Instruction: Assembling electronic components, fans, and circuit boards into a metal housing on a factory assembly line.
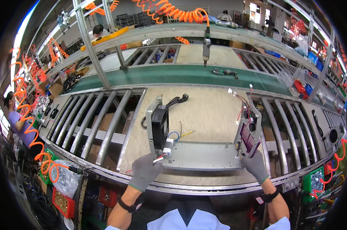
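- The left grip point(146, 172), in a grey glove, closes on the near left corner of the metal frame point(200, 155); its far fingers are partly hidden.
- The right grip point(254, 166), gloved alike, holds the near right corner, below the purple grille point(251, 142).
- The metal frame lies between the two grips and just ahead of them, on the pale tabletop point(215, 107) near its front edge. Neither hand is nearer: each touches its own end.
- The frame's long axis runs left to right, from one grip to the other, roughly along the tabletop's front edge.
- Its base lies flat and its end walls point up, so the open side faces upward; the black fan point(160, 126) stands at the left end.
- A black cable point(176, 101) lies behind the fan; metal rollers point(114, 128) flank the tabletop.
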Motion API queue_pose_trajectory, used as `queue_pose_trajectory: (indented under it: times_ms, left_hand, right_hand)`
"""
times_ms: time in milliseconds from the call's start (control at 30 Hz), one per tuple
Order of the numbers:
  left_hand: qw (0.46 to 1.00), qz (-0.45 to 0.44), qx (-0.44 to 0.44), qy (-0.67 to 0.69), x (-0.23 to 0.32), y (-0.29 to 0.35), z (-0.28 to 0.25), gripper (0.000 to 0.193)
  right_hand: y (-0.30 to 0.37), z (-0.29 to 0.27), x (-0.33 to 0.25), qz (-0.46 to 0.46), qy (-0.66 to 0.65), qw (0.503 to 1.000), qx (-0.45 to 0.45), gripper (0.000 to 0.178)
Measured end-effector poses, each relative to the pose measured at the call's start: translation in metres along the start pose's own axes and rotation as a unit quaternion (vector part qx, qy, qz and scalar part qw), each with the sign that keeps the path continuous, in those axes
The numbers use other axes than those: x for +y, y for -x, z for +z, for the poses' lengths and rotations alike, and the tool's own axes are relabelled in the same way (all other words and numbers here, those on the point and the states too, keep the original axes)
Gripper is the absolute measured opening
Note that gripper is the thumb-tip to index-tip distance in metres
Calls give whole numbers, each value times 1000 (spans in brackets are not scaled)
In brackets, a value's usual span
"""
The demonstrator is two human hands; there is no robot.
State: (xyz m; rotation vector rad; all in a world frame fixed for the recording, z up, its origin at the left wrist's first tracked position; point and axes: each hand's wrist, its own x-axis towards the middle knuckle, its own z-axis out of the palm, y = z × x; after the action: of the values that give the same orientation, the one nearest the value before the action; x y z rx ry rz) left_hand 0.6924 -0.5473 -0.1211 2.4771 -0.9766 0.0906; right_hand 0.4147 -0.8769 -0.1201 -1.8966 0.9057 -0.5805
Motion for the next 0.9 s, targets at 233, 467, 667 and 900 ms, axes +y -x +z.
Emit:
queue_pose_trajectory:
  times_ms: [233, 467, 667, 900]
  left_hand:
    - [999, 19, 28, 28, 15, -14, -40, 30]
    - [996, -24, -83, 34, 16, -64, -44, 43]
    - [943, -108, -171, 264, 1, -34, -58, 54]
    - [980, 149, 93, 95, -53, -19, -58, 21]
  right_hand:
    - [3, -29, -44, 41, 96, 993, -47, 35]
    - [-44, -22, -31, 111, 85, 989, -45, 64]
    - [-51, -22, -48, 52, 284, 957, -25, 72]
    - [5, 61, -116, -414, 237, 879, -11, 54]
